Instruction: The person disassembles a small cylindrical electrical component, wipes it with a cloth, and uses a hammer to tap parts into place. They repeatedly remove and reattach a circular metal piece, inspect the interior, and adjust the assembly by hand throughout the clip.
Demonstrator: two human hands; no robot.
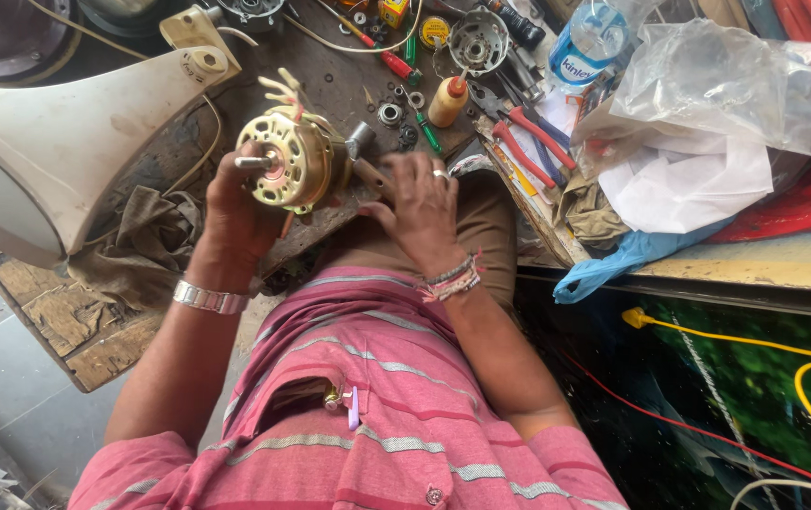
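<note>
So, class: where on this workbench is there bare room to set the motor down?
Bare dark wood between the gold fan motor and the yellow squeeze bottle. Crowded right of it: red-handled pliers, crumpled plastic bags.

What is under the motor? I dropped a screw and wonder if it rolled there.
Under the motor the left hand cups it, over the dark wooden bench. The right hand grips a tool handle beside it. The bench directly beneath is covered, so no screw shows.
</note>
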